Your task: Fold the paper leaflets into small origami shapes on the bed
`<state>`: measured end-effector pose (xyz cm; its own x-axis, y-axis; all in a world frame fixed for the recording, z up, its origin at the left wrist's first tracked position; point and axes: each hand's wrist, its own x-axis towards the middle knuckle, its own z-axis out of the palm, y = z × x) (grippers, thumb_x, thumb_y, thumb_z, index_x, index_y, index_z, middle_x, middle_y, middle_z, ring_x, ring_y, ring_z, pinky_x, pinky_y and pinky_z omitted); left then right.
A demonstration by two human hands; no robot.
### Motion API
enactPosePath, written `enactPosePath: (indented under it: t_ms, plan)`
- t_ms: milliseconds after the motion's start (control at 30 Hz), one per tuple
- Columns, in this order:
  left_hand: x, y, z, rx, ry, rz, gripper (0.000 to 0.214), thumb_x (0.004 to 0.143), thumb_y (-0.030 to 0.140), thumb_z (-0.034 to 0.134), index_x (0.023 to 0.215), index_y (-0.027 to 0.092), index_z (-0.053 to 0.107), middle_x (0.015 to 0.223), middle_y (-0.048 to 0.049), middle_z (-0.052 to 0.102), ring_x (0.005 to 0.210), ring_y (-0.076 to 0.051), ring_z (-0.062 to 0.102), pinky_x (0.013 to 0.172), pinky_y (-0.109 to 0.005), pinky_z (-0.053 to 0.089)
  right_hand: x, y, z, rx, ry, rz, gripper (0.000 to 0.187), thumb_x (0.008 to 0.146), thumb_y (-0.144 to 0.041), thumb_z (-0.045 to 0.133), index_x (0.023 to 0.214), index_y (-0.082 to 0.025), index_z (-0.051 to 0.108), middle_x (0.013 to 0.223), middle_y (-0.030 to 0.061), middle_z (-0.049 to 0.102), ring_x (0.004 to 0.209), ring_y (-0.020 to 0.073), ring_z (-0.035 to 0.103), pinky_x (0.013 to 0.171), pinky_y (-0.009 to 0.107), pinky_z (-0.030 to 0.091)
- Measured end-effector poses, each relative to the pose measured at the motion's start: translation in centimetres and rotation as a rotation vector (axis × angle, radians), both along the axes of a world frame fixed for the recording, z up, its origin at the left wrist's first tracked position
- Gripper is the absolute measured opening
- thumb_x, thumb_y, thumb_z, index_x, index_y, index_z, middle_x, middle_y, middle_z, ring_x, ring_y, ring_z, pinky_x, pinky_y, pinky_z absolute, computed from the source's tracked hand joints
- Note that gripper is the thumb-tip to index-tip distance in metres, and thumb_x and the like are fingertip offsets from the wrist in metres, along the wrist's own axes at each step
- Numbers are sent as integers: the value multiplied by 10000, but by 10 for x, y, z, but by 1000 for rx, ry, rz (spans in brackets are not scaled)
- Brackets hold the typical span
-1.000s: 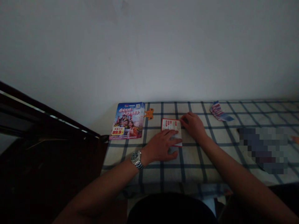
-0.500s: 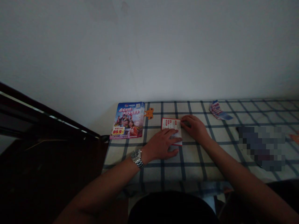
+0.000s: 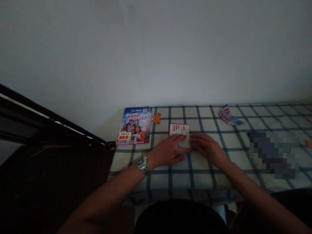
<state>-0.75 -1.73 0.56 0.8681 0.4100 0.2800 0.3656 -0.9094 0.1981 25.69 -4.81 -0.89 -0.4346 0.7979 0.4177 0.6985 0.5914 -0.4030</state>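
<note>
A small folded leaflet (image 3: 179, 129), white with a red border and red labels, lies on the checked cloth. My left hand (image 3: 169, 151) rests flat across its lower left part, fingers stretched and apart, covering much of the print. At the leaflet's right edge is my right hand (image 3: 207, 148), its fingers closed together along that edge. To the left sits a stack of colourful printed flyers (image 3: 134, 125), blue at the top and pink below, with a price printed on the front.
A checked cloth (image 3: 202, 178) covers the table against a white wall. An orange bear-shaped piece (image 3: 156, 118) lies beside the stack. Farther right are a crumpled, folded flyer (image 3: 229, 116) and a blurred dark object (image 3: 273, 154). Another person's fingers (image 3: 309, 143) show at the right edge.
My right hand has slid down the leaflet's right edge, from its top corner toward me. My left hand stays nearly in place on the paper.
</note>
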Motion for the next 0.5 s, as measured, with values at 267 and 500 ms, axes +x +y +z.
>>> enactPosePath:
  t_ms: [267, 500]
  plan:
    - [-2, 6, -11, 11, -42, -7, 439, 1018, 493, 599, 1421, 321, 620, 1579, -114, 474, 1451, -324, 460, 1185, -535, 435, 2, -5, -10, 7, -39, 35, 216, 1017, -243, 625, 1212, -245, 718, 1293, 80, 748, 1230, 289, 675, 1042, 522, 568]
    - [-7, 16, -16, -52, -76, -12, 390, 1048, 425, 566, 1393, 250, 616, 1511, -123, 551, 1396, -275, 535, 1155, -459, 485, 1, -5, -12, 16, -62, 30, 210, 985, -284, 664, 1186, -256, 718, 1335, 81, 728, 1257, 298, 658, 1040, 536, 553]
